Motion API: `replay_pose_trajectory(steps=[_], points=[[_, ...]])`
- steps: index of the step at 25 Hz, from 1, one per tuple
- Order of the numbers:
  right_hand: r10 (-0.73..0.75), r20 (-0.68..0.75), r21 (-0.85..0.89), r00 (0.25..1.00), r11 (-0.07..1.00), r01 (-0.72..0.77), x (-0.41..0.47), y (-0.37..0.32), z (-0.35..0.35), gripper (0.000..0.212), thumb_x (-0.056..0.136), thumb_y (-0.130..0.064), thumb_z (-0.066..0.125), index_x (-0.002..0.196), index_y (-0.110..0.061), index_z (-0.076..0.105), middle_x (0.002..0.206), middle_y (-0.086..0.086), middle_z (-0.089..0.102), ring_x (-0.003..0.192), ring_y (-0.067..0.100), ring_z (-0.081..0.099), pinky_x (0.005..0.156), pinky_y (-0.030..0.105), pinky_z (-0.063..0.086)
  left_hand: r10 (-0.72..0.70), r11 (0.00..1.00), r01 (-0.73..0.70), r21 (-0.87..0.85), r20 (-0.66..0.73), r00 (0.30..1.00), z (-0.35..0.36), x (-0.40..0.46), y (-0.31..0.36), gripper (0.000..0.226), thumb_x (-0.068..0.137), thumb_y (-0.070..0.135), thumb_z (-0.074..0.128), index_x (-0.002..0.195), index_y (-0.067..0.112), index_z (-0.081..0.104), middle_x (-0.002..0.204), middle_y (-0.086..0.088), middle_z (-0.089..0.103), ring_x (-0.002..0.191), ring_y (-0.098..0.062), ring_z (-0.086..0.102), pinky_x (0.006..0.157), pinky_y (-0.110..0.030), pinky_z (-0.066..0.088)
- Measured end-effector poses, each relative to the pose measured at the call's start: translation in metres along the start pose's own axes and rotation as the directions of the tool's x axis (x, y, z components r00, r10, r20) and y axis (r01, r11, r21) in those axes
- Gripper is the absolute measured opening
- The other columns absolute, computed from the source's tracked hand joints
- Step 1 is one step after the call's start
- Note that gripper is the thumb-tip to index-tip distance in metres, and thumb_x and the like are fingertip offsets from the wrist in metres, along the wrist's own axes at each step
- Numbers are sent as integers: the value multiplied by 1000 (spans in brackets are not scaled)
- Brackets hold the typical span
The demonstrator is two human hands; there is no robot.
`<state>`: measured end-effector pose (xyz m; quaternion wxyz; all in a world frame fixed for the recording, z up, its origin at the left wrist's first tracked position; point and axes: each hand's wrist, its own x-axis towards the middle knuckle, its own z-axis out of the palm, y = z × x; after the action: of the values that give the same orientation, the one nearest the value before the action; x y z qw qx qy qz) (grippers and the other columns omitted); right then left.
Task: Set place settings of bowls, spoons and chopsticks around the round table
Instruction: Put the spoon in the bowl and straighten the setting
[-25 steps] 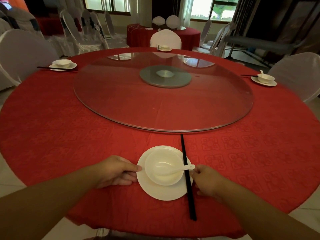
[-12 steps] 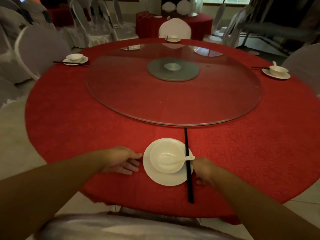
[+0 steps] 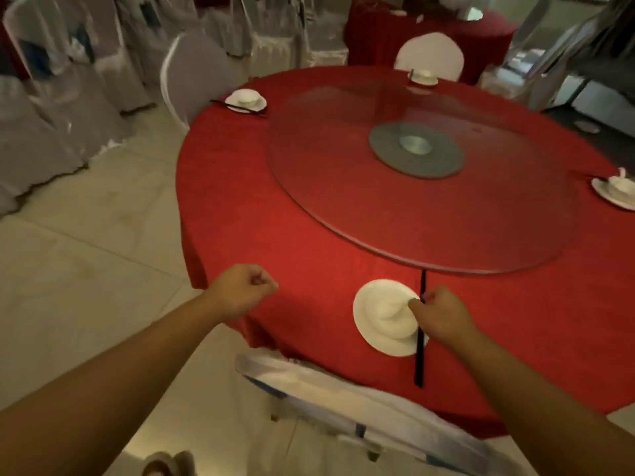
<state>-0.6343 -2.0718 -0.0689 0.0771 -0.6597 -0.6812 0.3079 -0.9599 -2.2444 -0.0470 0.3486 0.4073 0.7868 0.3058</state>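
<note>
Since half a second ago the left hand (image 3: 240, 293) has lifted off the red cloth beside the saucer and now hangs curled in a loose fist holding nothing, out by the cloth's left edge. Meanwhile the view has swung left, showing pale floor tiles (image 3: 86, 255).

At the near place setting the right hand (image 3: 443, 312) sits with its fingers bent at the saucer's right rim, over the black chopsticks (image 3: 419, 362); whether it pinches anything I cannot tell through the blur. White saucer and bowl (image 3: 386, 317) lie on the tabletop (image 3: 309, 242) just short of the glass turntable (image 3: 422, 173).

Three more settings sit around the rim: far left (image 3: 246, 100), far side (image 3: 423, 77), right edge (image 3: 615, 193).

White-covered chairs (image 3: 192, 73) ring the table, and another red-draped table (image 3: 429, 36) stands behind.
</note>
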Motion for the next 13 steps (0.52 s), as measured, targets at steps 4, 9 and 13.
replay_pose_trajectory(steps=[4, 9, 13], points=[[312, -59, -77, 948, 946, -316, 2, -43, 0, 37, 85, -14, 60, 114, 9, 63, 99, 23, 69, 90, 36, 69, 69, 37, 53, 93, 995, -97, -39, -95, 991, -79, 35, -20, 13, 88, 26, 75, 82, 15, 72, 78, -9, 73, 68, -17, 64, 73, -39, 55], [314, -228, 10, 922, 947, -320, 8, -14, -5, 18, 93, -11, 50, 97, -3, 65, 86, 21, 65, 94, 39, 65, 85, 45, 51, 335, 932, -359, 51, 263, 905, 5, 103, -13, 19, 88, 16, 75, 103, 10, 67, 78, 0, 63, 59, -10, 53, 67, -27, 44], [318, -150, 142, 936, 944, -298, 2, 15, -24, 11, 93, -20, 55, 88, -13, 63, 70, 4, 56, 68, 25, 55, 67, 42, 52, 395, 905, -426, 24, 327, 858, 109, 95, 42, 22, 86, 32, 72, 104, 20, 69, 94, 3, 68, 84, -16, 64, 76, -27, 48]])
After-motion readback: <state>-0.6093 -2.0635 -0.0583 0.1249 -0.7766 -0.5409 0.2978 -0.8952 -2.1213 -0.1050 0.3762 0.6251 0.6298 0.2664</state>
